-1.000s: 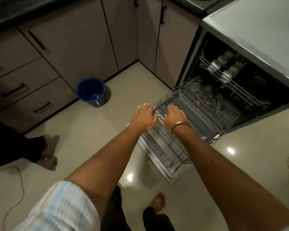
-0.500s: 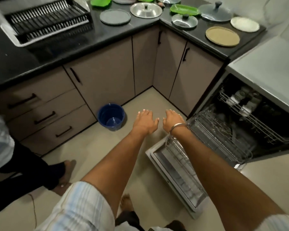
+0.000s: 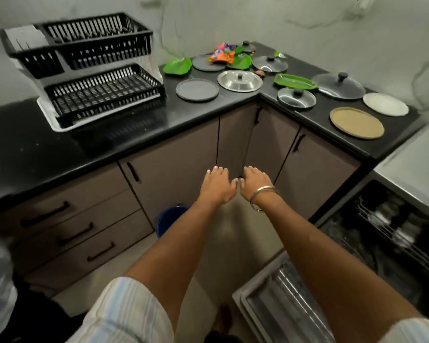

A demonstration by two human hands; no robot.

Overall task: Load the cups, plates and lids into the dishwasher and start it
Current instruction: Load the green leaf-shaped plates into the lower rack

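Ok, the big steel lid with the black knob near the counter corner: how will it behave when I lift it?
The steel lid looks rigid and probably light, being thin sheet metal. Its shiny dome is likely slippery, so the black knob seems the safer grip. It lies flat, rim down, so it should not roll; held by the knob it may swing.

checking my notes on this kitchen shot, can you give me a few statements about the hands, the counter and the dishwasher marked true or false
1. Both hands, the left hand and the right hand, are empty. True.
2. The dishwasher door is closed. False: it hangs open at lower right.
3. The black dish rack on the counter holds plates. False: both tiers look empty.
4. A steel lid with a black knob lies on the counter. True.
5. The tan plate is already in the dishwasher. False: it lies on the counter.
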